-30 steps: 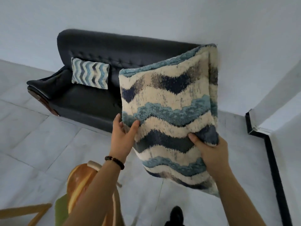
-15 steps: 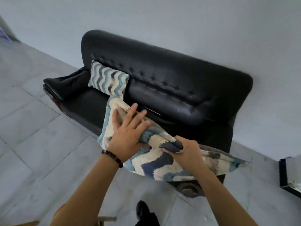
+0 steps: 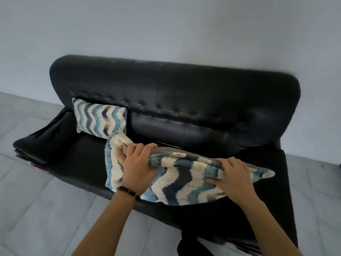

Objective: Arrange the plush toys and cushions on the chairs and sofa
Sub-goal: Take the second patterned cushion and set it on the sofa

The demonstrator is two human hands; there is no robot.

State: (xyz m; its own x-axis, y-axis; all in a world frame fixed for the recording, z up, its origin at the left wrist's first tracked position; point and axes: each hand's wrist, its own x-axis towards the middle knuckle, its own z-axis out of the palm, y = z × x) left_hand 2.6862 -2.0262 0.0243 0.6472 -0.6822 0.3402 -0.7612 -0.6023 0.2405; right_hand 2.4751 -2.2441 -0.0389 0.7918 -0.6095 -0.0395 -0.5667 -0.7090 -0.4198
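A black leather sofa [image 3: 203,100] stands against the pale wall. A blue, navy and cream zigzag cushion [image 3: 100,120] leans upright against its backrest at the left end. A second, larger zigzag cushion [image 3: 177,183] lies over the middle of the seat, its near edge past the seat's front. My left hand [image 3: 137,163] grips its upper left edge, with a dark bead bracelet on the wrist. My right hand [image 3: 233,174] clamps its upper right edge. The seat under the cushion is hidden.
Grey tiled floor [image 3: 36,209] lies in front of and to the left of the sofa. A dark shoe [image 3: 191,246] shows at the bottom edge near the sofa front. The right part of the sofa seat [image 3: 273,163] is bare.
I have come closer to the sofa. The large cushion went from held upright in the air to lowered flat onto the seat, both hands still on it.
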